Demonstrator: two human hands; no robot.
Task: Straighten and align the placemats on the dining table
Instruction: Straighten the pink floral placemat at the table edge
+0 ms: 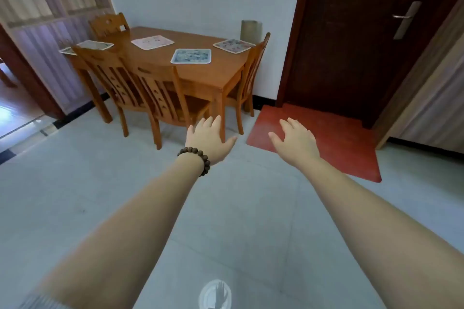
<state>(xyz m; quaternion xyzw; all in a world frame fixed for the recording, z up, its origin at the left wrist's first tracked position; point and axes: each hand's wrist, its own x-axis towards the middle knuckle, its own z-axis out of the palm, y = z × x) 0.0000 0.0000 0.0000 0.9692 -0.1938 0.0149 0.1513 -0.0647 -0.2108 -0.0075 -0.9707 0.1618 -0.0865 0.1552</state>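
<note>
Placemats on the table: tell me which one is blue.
The blue placemat, lying nearest the table's front edge, between the pink-white placemat behind it and the floral placemat at the right end. The others look pale or pinkish.

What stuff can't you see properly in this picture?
Head view, the only one:
- Leftmost placemat: mostly hidden behind a chair back.
- Pictures on the blue placemat: too small and blurry to tell.
- Far chair: the table hides its seat and legs.
- Tan cylinder by the wall: its bottom is behind the table and a chair.
- Round mark on the floor: cut off by the bottom edge.
</note>
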